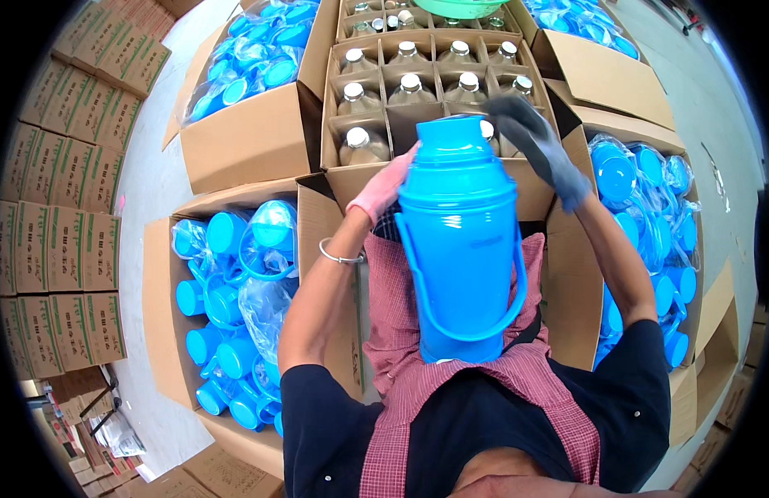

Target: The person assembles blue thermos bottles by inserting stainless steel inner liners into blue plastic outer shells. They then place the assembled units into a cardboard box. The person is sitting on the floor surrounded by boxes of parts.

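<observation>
We handled a blue flask (466, 241);
the left hand (383, 191) touched its far left side; the right hand (539, 149) hovered apart, right; we could not tell either grip.

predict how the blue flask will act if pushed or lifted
The flask may tip if pushed, being tall and fairly narrow. Its smooth, glossy body could be slippery. The looped handle would probably swing, since it hangs down around the body.
</observation>
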Demonstrator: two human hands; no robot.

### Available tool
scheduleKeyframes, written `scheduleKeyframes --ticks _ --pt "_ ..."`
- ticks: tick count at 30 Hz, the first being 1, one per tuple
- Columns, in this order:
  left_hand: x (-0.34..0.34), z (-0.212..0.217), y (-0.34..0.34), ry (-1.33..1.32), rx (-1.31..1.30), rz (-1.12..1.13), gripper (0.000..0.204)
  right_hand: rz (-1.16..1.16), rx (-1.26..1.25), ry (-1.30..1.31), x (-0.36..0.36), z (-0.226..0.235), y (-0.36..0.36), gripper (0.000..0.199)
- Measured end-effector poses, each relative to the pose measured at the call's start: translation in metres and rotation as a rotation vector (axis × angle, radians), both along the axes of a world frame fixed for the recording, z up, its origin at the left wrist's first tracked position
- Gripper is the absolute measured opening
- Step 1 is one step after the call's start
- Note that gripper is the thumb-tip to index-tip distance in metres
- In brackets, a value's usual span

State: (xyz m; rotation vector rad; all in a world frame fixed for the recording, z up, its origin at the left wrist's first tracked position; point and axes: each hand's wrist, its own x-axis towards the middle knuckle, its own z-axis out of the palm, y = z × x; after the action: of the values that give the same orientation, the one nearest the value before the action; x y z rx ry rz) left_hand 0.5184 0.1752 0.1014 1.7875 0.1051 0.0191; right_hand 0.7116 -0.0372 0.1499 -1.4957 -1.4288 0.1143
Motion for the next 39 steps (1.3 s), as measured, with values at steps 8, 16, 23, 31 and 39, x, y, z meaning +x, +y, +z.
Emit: scheduleKeyframes --ticks 8,16,23,31,39 --pt "-0.055 0.031 -0.097 0.104 -0.715 0.36 0.045 0.601 -0.154 0.407 -0.054 0.115 0.003 0.052" --pt "-0.113 0.1 -0.133 0.061 -0.503 0.154 0.057 -0.226 -0.474 0.182 -0.04 0.106 -0.054 0.05" --pt "-0.127 0.1 -0.162 0.169 -1.039 -0.078 0.055 0.094 -0.346 -0.077 -0.043 0.152 -0.1 0.053" --pt "-0.134 0.125 -0.214 0.053 0.225 -0.066 0.078 -0.171 -0.568 -0.114 -0.075 0.159 -0.094 0.054" --pt "-0.119 0.129 -0.234 -0.276 0.445 0.016 0.079 -0.041 -0.48 0.176 -0.058 0.145 -0.104 0.039"
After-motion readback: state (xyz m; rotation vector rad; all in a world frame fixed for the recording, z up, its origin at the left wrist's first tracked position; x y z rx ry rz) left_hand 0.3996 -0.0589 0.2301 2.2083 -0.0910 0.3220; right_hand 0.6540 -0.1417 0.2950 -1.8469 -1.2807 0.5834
